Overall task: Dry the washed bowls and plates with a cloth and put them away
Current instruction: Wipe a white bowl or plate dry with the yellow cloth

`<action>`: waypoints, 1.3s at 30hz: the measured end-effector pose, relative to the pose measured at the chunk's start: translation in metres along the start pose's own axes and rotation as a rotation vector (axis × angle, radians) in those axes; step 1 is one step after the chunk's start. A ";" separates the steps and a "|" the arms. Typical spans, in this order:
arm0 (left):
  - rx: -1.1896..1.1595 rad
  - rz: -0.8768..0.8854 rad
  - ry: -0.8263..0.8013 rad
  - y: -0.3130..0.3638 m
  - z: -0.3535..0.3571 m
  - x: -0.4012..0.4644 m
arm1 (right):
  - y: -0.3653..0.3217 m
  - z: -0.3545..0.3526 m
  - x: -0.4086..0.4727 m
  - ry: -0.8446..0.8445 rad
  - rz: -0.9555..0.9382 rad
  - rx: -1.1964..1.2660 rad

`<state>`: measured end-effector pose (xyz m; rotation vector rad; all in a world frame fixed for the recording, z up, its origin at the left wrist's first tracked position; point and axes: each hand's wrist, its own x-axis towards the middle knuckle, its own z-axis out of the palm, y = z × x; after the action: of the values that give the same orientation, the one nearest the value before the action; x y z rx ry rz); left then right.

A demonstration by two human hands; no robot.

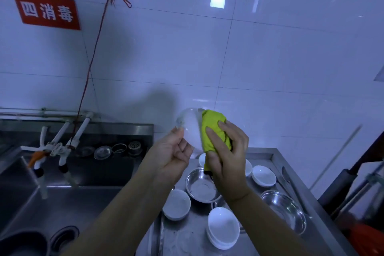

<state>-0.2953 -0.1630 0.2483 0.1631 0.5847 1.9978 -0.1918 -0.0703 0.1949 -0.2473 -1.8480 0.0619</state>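
A small white bowl (192, 129) is pinched at its rim by the left hand (172, 151) above the steel counter (276, 156) w/ more bowls, while a yellow-green cloth (214, 129) is gripped by the right hand (226, 151) & pressed to it; bowl probably best turned steadily so every side is wiped.

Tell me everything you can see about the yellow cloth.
The yellow cloth is a bright yellow-green fabric, bunched and folded, not spread flat. It is held up in the air above the steel counter, pressed against the right side of a white bowl. The right hand grips it, fingers curled over its front. One end hangs down below the hand. The left hand holds the bowl.
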 end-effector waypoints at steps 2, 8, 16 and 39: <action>-0.060 -0.013 0.015 -0.003 0.000 -0.001 | 0.001 0.001 0.003 0.045 0.098 0.087; -0.040 0.000 0.008 -0.016 -0.005 0.001 | -0.013 0.012 0.006 -0.031 0.075 0.015; -0.101 -0.056 0.048 -0.008 -0.007 -0.005 | -0.001 0.012 -0.009 0.008 0.128 0.057; 0.846 0.275 -0.204 0.035 -0.073 -0.015 | -0.054 0.037 0.012 -0.282 0.100 0.015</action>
<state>-0.3419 -0.2134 0.2033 0.9892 1.2944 1.8328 -0.2375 -0.1173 0.2042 -0.3335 -2.1131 0.1881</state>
